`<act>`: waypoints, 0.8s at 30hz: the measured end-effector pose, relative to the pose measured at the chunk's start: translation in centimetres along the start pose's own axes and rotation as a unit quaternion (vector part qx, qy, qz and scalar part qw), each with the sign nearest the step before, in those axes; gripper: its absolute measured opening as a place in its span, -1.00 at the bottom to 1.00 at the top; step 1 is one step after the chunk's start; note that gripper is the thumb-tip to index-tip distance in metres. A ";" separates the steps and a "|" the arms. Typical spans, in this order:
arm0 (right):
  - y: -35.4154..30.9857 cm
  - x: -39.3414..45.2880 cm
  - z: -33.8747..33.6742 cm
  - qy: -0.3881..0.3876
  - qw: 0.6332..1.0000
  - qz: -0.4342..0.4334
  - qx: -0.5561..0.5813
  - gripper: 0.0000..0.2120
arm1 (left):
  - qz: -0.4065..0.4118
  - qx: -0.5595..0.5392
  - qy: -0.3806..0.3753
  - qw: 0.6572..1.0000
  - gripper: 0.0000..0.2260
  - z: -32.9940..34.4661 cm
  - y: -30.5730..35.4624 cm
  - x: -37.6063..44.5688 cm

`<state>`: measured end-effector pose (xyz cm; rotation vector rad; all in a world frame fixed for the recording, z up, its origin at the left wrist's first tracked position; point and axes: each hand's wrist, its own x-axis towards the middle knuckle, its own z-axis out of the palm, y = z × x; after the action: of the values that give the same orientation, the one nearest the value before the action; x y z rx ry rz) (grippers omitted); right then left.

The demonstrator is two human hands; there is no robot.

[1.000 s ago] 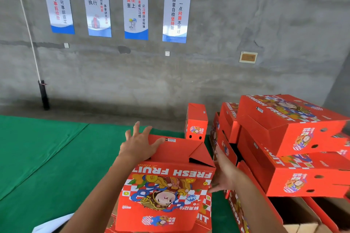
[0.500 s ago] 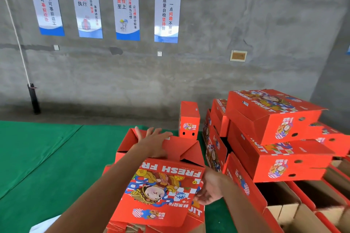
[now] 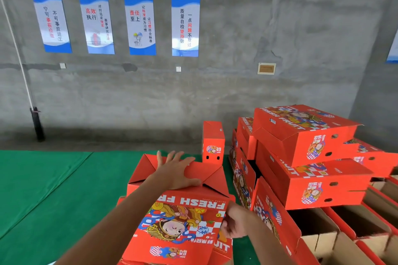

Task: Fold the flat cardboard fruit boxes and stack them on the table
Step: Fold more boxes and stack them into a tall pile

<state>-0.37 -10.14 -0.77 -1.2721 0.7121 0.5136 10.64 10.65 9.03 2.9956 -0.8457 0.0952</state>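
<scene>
A grey concrete wall [image 3: 237, 84] is filling the far side of the view, with four blue-and-white posters [image 3: 140, 24] hanging in a row on it. Below it the green-covered tabletop [image 3: 43, 189] is stretching away to the left, where a wide bare stretch of green cloth is lying open from the near box out to the left edge and back to the far edge. The right side is crowded: a stack of folded boxes [image 3: 305, 157] is piling up against the right edge, with open brown-lined boxes [image 3: 344, 232] sitting at its near foot. One small folded box [image 3: 213, 143] is standing upright near the far edge, just behind the box in hand.

The half-folded fruit box [image 3: 183, 211] is sitting at the near middle of the tabletop, printed panel tilting toward the camera. The left hand [image 3: 176, 173] is pressing flat on the red top flaps, fingers straight and spread. The right hand [image 3: 233, 224] is gripping the box's right edge, fingers curling round the printed panel there.
</scene>
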 end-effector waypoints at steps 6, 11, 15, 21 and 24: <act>1.2 0.2 0.5 0.004 0.998 -0.048 0.032 -0.48 | 0.011 0.008 -0.022 1.000 -0.13 -0.9 2.4 0.5; 1.6 0.5 -0.4 0.023 0.998 -0.051 0.007 -0.60 | 0.039 0.001 -0.018 0.999 -0.34 -0.7 3.5 0.3; 2.0 1.1 -0.3 0.031 0.998 -0.050 0.016 -0.56 | 0.051 0.000 0.058 0.997 -0.28 -0.6 3.7 -0.1; 2.1 1.2 0.3 0.034 0.997 -0.064 0.032 -0.46 | 0.043 -0.021 0.015 0.999 -0.27 -1.2 4.0 -0.9; 2.1 0.9 0.6 0.038 0.997 -0.070 0.025 -0.50 | 0.060 -0.042 0.173 0.982 -0.52 -1.3 3.7 -1.9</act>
<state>-1.16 -9.10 -2.77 -1.2892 0.6889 0.3338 7.03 8.53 10.19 2.7292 -0.9558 0.5504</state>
